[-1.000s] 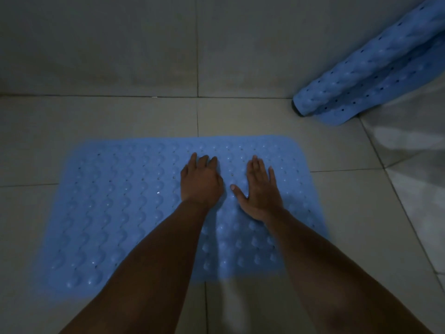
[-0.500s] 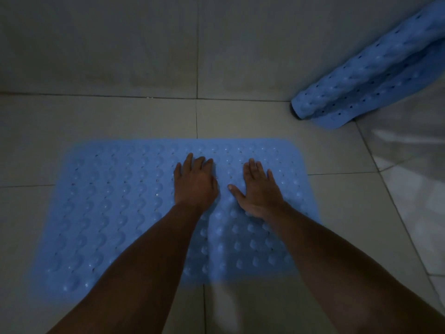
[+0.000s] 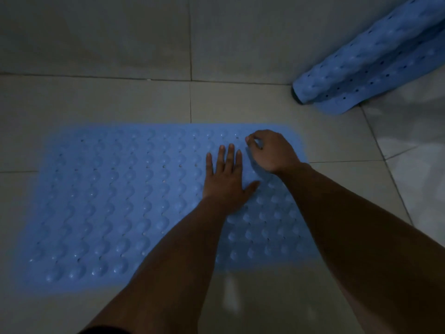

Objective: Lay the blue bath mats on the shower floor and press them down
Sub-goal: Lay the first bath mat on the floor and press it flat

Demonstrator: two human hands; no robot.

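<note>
Dim light. The floor (image 3: pixel 120 104) is laid with large pale tiles split by thin dark grout lines. At the far side rises a tiled wall (image 3: pixel 96 32), one vertical joint near the middle. Brighter, glossier patches lie on the floor tiles at the right (image 3: pixel 414 145).

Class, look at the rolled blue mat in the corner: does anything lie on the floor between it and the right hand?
Nothing visible does. Only bare floor tile separates the right hand from the rolled mat; the flat mat lies under both hands.
</note>
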